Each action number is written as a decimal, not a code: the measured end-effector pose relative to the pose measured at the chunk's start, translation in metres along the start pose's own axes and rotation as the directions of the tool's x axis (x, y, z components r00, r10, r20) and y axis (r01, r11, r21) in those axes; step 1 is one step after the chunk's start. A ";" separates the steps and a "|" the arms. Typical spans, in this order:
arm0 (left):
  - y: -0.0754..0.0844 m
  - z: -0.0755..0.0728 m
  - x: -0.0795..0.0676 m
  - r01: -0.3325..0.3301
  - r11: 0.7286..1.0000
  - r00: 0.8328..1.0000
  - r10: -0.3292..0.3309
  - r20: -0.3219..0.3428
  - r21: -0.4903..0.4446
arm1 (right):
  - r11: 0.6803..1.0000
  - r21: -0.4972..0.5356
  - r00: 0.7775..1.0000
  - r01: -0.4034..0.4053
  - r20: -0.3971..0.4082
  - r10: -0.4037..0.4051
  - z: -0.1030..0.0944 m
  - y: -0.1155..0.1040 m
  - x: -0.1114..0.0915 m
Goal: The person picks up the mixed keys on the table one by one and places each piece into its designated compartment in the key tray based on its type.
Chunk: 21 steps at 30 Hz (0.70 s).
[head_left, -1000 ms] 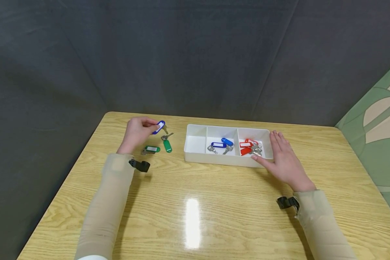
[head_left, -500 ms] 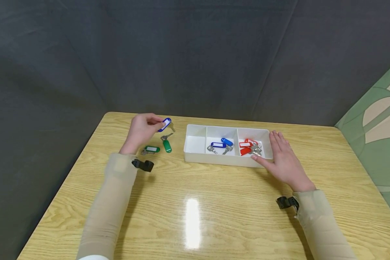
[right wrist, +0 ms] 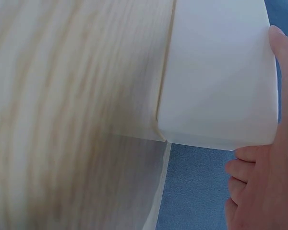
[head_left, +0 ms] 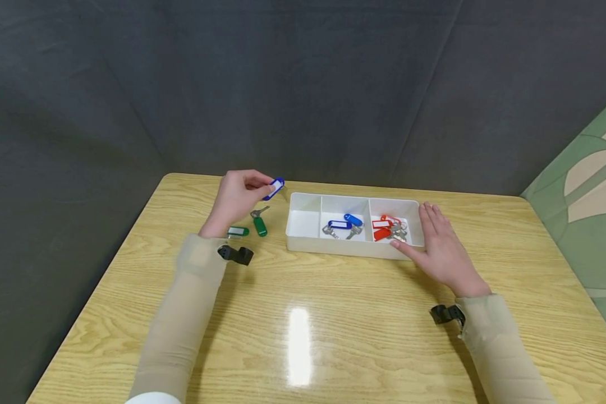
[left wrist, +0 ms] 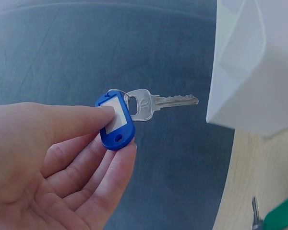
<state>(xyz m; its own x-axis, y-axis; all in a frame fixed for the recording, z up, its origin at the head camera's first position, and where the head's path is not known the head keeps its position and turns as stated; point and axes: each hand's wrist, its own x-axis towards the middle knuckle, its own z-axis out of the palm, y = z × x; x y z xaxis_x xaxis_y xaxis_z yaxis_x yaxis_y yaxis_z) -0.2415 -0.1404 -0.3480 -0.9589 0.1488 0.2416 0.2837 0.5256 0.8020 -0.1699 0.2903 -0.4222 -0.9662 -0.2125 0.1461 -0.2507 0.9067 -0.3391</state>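
Observation:
My left hand (head_left: pixel 237 196) pinches a blue key tag (left wrist: pixel 116 120) between thumb and fingers, raised near the tray's left end. From the tag's ring a silver key (left wrist: pixel 153 103) sticks out toward the tray. My right hand (head_left: pixel 444 249) rests against the right end of the white three-part tray (head_left: pixel 348 249), thumb on the front rim and fingers along the end wall. Two blue key tags (head_left: pixel 340 225) with keys lie in the tray's middle compartment. Red key tags (head_left: pixel 382 234) with keys fill part of the right one. The left compartment (head_left: pixel 304 223) is bare.
Two green-tagged keys lie on the wooden table (head_left: pixel 262 314) left of the tray: one green tag (head_left: pixel 260 226) with its key pointing back, another green tag (head_left: pixel 238 231) partly behind the left wrist. A dark curtain (head_left: pixel 293 90) hangs behind the table's far edge.
My left hand has moved right and slightly away from me with the blue key tag, nearing the tray's left end. The right hand and the tray have stayed put.

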 end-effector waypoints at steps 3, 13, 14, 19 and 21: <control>0.006 0.005 0.001 -0.013 1.000 1.000 0.013 0.012 -0.013 | 1.000 0.003 1.000 0.001 -0.002 -0.001 0.000 0.000 0.000; 0.021 0.021 0.002 -0.028 0.998 0.998 0.031 0.049 -0.049 | 1.000 0.010 1.000 -0.007 0.005 0.007 0.000 0.001 -0.001; 0.023 0.023 0.002 -0.030 0.998 0.998 0.033 0.052 -0.051 | 1.000 0.010 1.000 -0.007 0.006 0.007 0.000 0.001 -0.001; 0.028 0.033 0.002 -0.043 0.997 0.996 0.047 0.071 -0.058 | 1.000 0.005 1.000 -0.005 0.004 0.005 0.000 0.002 -0.002; 0.030 0.037 0.002 -0.054 0.997 0.995 0.058 0.076 -0.060 | 1.000 0.004 1.000 -0.002 0.001 0.002 0.000 0.002 -0.002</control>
<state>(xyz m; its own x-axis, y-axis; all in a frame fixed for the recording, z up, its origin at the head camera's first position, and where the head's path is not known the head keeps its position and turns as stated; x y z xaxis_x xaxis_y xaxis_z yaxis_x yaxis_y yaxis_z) -0.2349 -0.0937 -0.3434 -0.9386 0.2422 0.2457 0.3346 0.4655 0.8193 -0.1689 0.2924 -0.4232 -0.9668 -0.2110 0.1440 -0.2487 0.9058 -0.3431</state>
